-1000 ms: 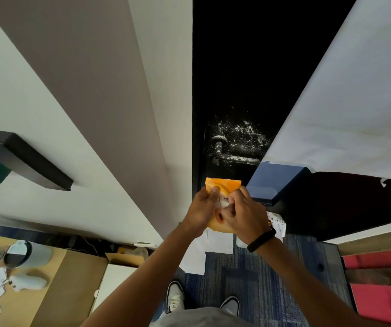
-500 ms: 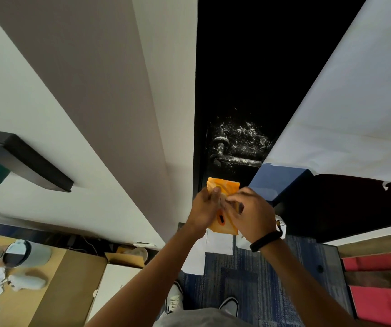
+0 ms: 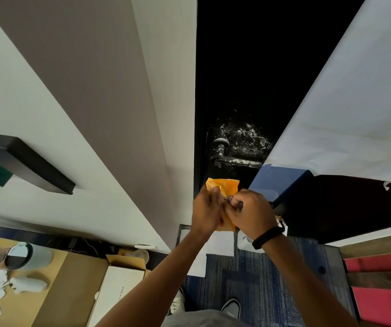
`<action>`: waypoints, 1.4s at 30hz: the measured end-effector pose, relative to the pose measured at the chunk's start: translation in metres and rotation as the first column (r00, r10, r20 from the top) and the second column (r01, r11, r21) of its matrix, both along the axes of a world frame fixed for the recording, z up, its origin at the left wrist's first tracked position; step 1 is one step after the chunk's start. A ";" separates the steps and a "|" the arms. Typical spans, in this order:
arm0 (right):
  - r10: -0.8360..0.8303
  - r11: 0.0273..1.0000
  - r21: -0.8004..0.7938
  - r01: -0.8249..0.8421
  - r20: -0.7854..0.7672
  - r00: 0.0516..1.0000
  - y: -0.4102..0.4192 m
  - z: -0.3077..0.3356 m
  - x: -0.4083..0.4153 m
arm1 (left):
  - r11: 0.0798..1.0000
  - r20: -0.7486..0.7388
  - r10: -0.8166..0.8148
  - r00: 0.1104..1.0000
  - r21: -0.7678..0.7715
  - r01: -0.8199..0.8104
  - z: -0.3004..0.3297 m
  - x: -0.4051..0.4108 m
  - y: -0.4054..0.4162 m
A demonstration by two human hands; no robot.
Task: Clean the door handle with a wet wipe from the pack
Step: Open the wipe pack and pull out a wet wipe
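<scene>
The left hand [image 3: 205,208] grips the orange wet-wipe pack [image 3: 225,187] by its left side, thumb laid on the face. The right hand [image 3: 248,212] has its fingers curled in a pinching grip at the pack's front, apparently on the opening flap or the first wipe; which of the two cannot be told. The step in hand looks like getting a wipe out, and no wipe shows free yet. Next, the pinch likely needs a steady outward pull while the left hand braces the pack.

The door handle [image 3: 236,160], a dark lever speckled with white residue, sits just beyond the pack at 12 o'clock on the black door [image 3: 248,67]. A blue box corner [image 3: 277,182] juts in at 2 o'clock, near the lever's tip, and may crowd the wiping hand. At 8 o'clock, a worktop [image 3: 55,279] carries a pale tumbler [image 3: 29,256].
</scene>
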State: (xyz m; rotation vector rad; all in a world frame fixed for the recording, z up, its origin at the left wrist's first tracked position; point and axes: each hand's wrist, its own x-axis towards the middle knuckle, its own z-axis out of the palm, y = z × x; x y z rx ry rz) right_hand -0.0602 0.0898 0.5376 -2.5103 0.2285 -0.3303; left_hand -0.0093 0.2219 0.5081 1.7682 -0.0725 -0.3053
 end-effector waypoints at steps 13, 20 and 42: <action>-0.101 0.994 -0.055 0.094 -0.121 0.988 0.015 0.017 0.003 | 0.996 0.084 -0.079 0.993 0.043 0.076 0.004 -0.003 -0.001; -0.100 0.990 -0.121 0.066 -0.296 0.950 0.015 0.012 -0.001 | 0.991 0.109 -0.101 0.989 0.094 0.091 -0.001 -0.008 0.001; -0.386 0.554 0.754 0.353 -0.142 0.911 0.016 0.005 -0.012 | 0.997 -0.329 -0.070 0.942 -0.005 0.072 -0.018 0.000 0.019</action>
